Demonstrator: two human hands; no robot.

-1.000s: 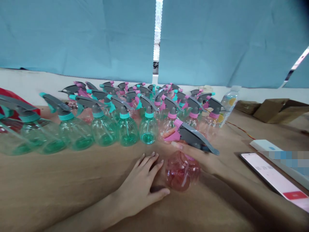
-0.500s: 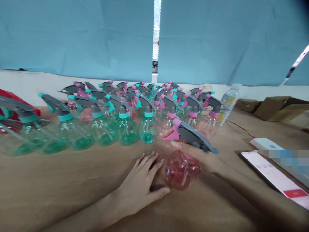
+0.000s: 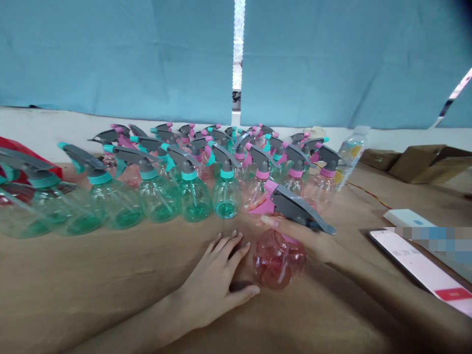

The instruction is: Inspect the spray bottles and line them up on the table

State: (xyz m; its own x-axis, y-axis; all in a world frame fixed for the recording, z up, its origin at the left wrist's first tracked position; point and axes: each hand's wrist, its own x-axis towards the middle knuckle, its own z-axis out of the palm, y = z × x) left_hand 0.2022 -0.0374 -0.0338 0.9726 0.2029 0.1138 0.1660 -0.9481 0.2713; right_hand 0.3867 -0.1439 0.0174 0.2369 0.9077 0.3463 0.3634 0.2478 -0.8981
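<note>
A pink spray bottle (image 3: 278,263) with a grey and pink trigger head is close in front of me, its nozzle pointing to the left. My right hand (image 3: 295,233) is wrapped round its neck below the trigger head, thumb across the front and other fingertips by the trigger. Part of that hand is hidden behind the head. My left hand (image 3: 217,280) lies palm down on the table (image 3: 92,290), fingers spread and holding nothing, just left of the bottle. Beyond it stands a green spray bottle (image 3: 226,199).
Several green and pink spray bottles line the back of the table, including a green one (image 3: 195,201). To the right are a lying phone (image 3: 416,265), a white box (image 3: 407,216), a clear drink bottle (image 3: 352,155) and a cardboard box (image 3: 420,164). Red material (image 3: 27,155) lies far left.
</note>
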